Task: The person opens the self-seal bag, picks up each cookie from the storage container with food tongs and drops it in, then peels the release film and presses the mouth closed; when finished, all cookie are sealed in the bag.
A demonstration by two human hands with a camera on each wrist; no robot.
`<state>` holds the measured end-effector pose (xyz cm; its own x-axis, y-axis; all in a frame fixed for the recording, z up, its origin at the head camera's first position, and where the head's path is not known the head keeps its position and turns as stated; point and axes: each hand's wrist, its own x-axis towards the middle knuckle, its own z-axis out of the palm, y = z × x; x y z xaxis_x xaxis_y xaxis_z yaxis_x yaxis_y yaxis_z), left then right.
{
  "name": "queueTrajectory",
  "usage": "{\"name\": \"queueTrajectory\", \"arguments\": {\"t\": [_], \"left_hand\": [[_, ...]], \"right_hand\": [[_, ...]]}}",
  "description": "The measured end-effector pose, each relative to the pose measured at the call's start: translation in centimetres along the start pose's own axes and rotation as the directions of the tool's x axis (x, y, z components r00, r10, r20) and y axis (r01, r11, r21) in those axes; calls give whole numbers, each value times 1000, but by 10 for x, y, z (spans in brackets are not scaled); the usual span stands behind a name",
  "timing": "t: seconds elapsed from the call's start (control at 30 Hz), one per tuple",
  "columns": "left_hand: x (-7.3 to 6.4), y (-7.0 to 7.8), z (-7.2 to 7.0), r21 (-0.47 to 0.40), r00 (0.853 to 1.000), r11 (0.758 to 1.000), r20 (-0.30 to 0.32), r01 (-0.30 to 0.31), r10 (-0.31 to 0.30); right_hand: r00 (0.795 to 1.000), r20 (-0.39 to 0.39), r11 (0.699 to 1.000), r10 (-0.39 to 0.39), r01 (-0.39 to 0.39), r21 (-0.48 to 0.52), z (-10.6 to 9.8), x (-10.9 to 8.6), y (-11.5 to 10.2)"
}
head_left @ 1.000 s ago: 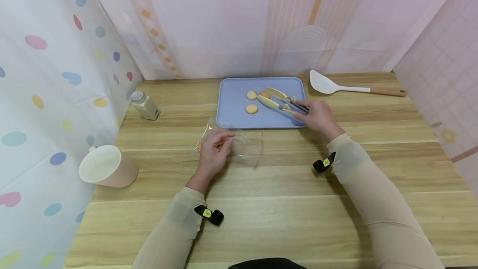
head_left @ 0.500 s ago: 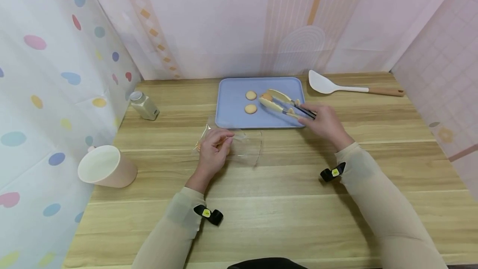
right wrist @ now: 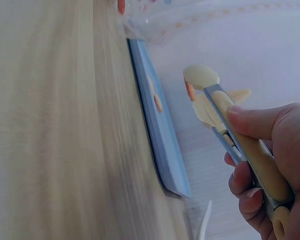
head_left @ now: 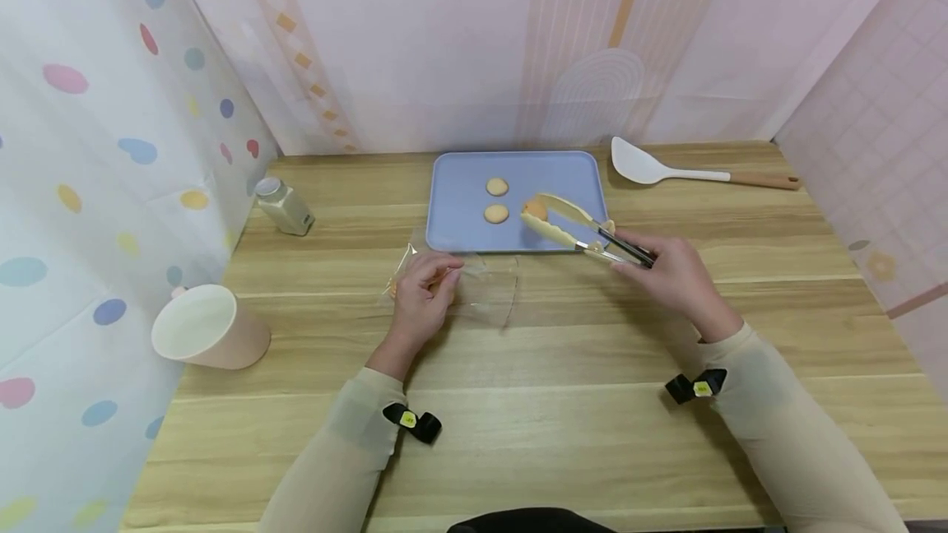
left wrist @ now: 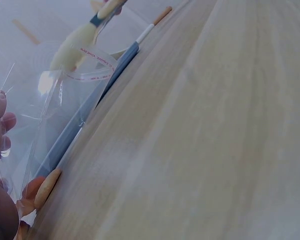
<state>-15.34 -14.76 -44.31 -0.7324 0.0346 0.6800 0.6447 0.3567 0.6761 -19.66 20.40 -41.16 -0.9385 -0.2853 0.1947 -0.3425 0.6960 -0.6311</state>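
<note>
I have the fingers of the right hand (head_left: pixel 676 276) wrapped round cream-and-metal tongs (head_left: pixel 550 231), which grip a round orange-brown biscuit (head_left: pixel 535 209) above the light-blue rectangular tray (head_left: pixel 452 224) bearing two round pale biscuits (head_left: pixel 496 214). My left hand (head_left: pixel 422 294) pinches a clear plastic bag (head_left: pixel 485 294) over the wooden counter (head_left: pixel 533 434).

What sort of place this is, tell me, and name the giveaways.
Probably a tabletop staged as a kitchen corner: cooking tongs are in use, a blue tray bears two round cookies, and creased patterned sheets stand in for walls behind and beside the work.
</note>
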Motion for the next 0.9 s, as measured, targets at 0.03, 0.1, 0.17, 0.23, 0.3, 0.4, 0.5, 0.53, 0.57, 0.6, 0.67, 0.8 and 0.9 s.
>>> {"name": "queueTrajectory", "arguments": {"t": [0.03,0.1,0.17,0.23,0.3,0.4,0.5,0.53,0.57,0.6,0.67,0.8,0.9], "left_hand": [[0,0,0,1,1000,1000,1,0,0],[1,1,0,1,1000,1000,4,0,0],[1,1,0,5,1000,1000,7,0,0],[1,2,-1,3,1000,1000,6,4,-4],[1,2,0,4,1000,1000,5,9,-9],[0,2,0,-1,1000,1000,4,19,-19],[0,2,-1,-3,1000,1000,4,21,-21],[0,2,-1,-4,1000,1000,4,27,-27],[0,3,-1,-2,1000,1000,5,28,-28],[1,3,-1,0,1000,1000,5,28,-28],[1,4,-1,6,1000,1000,5,28,-28],[2,5,-1,7,1000,1000,0,29,-29],[1,4,-1,5,1000,1000,1,28,-28]], "right_hand": [[1000,-5,1000,-1,1,7,-1,-5,-1],[1000,-15,1000,-13,13,12,-4,-14,-2],[999,-16,999,-28,29,31,-6,-24,-4],[999,-11,998,-45,46,45,-8,-33,-6],[998,-3,997,-58,59,59,-9,-41,-8],[997,2,995,-78,78,66,-8,-52,-11],[996,11,993,-90,88,78,-5,-61,-14],[996,16,992,-93,91,86,-3,-63,-15],[995,21,991,-95,92,95,-1,-66,-16],[995,32,990,-94,90,108,1,-68,-16],[994,53,989,-93,86,123,5,-70,-16],[991,108,987,-78,62,146,12,-73,-17],[986,152,987,-72,49,150,17,-72,-19]]}}
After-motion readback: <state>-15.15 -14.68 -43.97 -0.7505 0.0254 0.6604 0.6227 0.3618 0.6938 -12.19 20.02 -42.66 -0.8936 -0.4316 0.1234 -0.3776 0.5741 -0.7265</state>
